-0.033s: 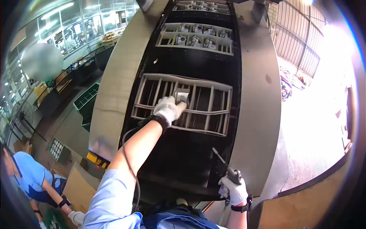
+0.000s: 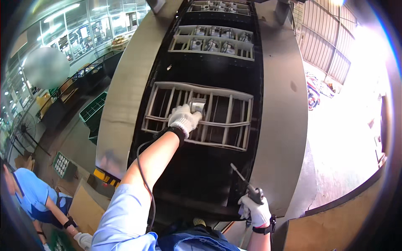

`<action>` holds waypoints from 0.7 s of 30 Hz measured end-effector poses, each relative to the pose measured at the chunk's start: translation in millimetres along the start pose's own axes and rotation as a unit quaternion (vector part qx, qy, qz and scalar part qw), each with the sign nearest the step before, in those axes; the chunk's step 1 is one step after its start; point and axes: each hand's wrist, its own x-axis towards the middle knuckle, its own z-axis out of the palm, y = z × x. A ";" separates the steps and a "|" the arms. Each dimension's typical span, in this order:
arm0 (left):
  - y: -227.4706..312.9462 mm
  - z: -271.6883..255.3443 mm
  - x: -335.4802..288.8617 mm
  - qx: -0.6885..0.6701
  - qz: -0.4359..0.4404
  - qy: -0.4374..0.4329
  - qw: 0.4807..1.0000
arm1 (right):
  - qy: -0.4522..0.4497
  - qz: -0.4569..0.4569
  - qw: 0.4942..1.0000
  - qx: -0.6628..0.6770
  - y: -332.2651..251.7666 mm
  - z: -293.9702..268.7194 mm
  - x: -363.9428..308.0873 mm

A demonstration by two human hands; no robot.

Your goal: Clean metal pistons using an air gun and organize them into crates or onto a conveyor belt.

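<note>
My left hand [image 2: 183, 119], in a white knit glove, reaches out over a pale metal rack [image 2: 228, 124] that lies on a black conveyor belt. Its fingers are closed on a small, shiny, cylindrical metal part [image 2: 197, 104], just above the rack's bars; whether the part touches them I cannot tell. Lower right, beside the belt's edge, my right hand [image 2: 256, 211], gloved too, grips an air blow gun [image 2: 254, 194]. The gun's long thin nozzle points up and to the left, over the belt.
Farther up the belt, a second rack [image 2: 172, 44] holds several metal castings [image 2: 212, 44]; another loaded rack [image 2: 190, 9] sits beyond. Broad metal side plates [image 2: 284, 113] flank the belt. At lower left are a co-worker in blue [image 2: 35, 188], a tray of parts [image 2: 61, 164] and a green crate [image 2: 93, 106].
The rack and belt sit slightly farther left in the picture. My left hand keeps its hold on the metal part, and my right hand still grips the air blow gun.
</note>
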 end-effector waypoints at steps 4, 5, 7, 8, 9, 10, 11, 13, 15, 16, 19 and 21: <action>-5.3 19.4 24.8 -0.183 0.027 0.004 0.983 | -0.027 0.074 0.997 0.004 -0.2 -10.7 4.5; -10.0 19.2 31.2 -0.251 0.019 -0.015 0.968 | -0.026 0.079 0.996 -0.017 -6.1 -7.5 3.4; -2.3 14.2 19.7 -0.441 0.019 -0.036 0.897 | -0.039 0.064 0.997 0.009 -12.4 -5.1 3.9; -14.2 21.3 16.5 -0.549 0.027 -0.032 0.835 | -0.055 0.044 0.997 0.034 -13.4 -3.8 3.2; -16.3 19.4 0.3 -0.600 0.048 -0.047 0.797 | -0.082 0.054 0.994 0.041 -12.1 -3.8 4.6; -20.7 12.3 -21.7 -0.645 0.065 -0.061 0.759 | -0.082 0.062 0.994 0.046 -16.0 2.7 4.2; -25.5 5.2 -39.2 -0.638 0.070 -0.076 0.763 | -0.115 0.046 0.991 0.043 -26.4 13.0 5.3; -50.4 1.2 -65.4 -0.659 0.108 -0.068 0.741 | -0.177 0.023 0.983 0.031 -38.4 40.7 10.4; -75.4 3.3 -86.7 -0.636 0.080 -0.037 0.767 | -0.214 0.008 0.977 0.015 -43.6 66.8 22.9; -78.0 -1.4 -98.1 -0.634 0.074 -0.032 0.769 | -0.216 0.009 0.976 0.008 -44.3 80.6 27.8; -95.2 -13.6 -122.6 -0.636 0.042 -0.052 0.768 | -0.267 0.018 0.963 0.010 -28.4 104.5 38.7; -112.2 -27.6 -138.0 -0.666 0.044 -0.055 0.743 | -0.281 0.030 0.959 -0.008 -24.0 117.2 31.5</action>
